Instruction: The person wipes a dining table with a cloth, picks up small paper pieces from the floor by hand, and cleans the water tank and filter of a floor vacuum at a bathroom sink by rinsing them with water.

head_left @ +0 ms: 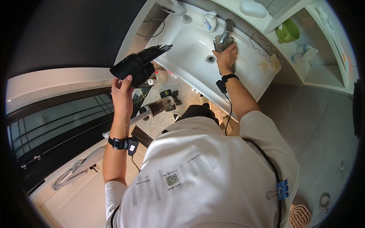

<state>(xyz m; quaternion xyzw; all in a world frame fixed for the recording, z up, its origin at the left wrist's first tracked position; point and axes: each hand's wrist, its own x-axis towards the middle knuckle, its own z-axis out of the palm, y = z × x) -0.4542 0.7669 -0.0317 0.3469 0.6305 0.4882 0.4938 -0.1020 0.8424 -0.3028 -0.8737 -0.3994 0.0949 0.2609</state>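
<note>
My left hand (124, 87) grips a black plastic vacuum-cleaner part (135, 65), held up to the left of the white washbasin (188, 42). It has a wide round body and a narrow end pointing towards the basin. In the basin my right hand (226, 58) is wrapped around a translucent grey plastic container (223, 42), its open end under the metal faucet (228, 28). Whether water runs from the spout is hard to tell. The basin's drain (211, 58) lies just left of this hand. Below the left hand's part, an upright floor cleaner (156, 107) leans across the floor.
A white pump bottle (210, 22) stands on the basin's back rim, left of the faucet. White shelves at the right hold a green cup (288, 31) and a white soap box (253, 8). Bottles (161, 76) stand on the floor left of the basin. A dark-framed window or door panel is at the left.
</note>
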